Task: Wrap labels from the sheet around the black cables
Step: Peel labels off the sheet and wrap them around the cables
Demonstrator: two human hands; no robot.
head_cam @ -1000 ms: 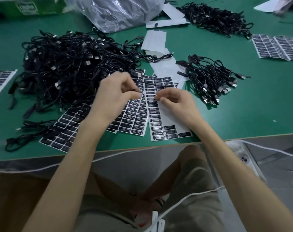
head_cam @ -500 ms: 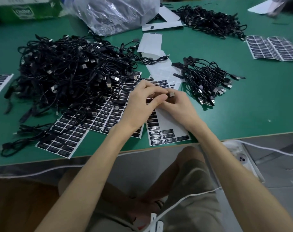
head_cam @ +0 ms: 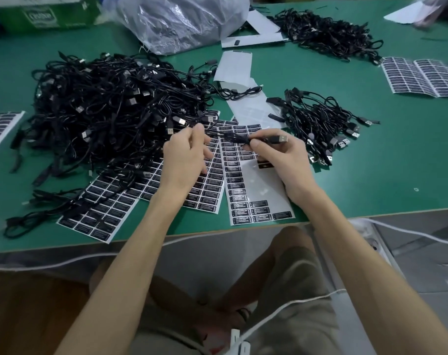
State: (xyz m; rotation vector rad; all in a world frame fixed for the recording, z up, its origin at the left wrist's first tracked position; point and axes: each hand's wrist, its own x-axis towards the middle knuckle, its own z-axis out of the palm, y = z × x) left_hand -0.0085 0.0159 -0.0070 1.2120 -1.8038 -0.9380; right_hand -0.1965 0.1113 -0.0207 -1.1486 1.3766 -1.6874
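Observation:
My right hand (head_cam: 281,160) pinches a black cable (head_cam: 239,138) just behind its silver USB plug (head_cam: 280,139), which points right. A black label (head_cam: 265,165) hangs under that hand's fingers. My left hand (head_cam: 185,156) holds the same cable further left between thumb and forefinger, over the label sheets. The partly used label sheet (head_cam: 253,185) lies under both hands, with fuller sheets (head_cam: 151,185) to its left. A big pile of black cables (head_cam: 110,114) lies at the left. A smaller cable bunch (head_cam: 320,126) lies at the right.
Another cable heap (head_cam: 327,34) and a clear plastic bag (head_cam: 182,19) sit at the back. More label sheets lie far right (head_cam: 422,75) and far left (head_cam: 0,126). A green carton (head_cam: 43,14) stands back left. The table's front edge (head_cam: 217,231) runs close to my lap.
The hands have drawn apart from over the sheet. The cable now stretches between them, its USB plug sticking out right of my right hand.

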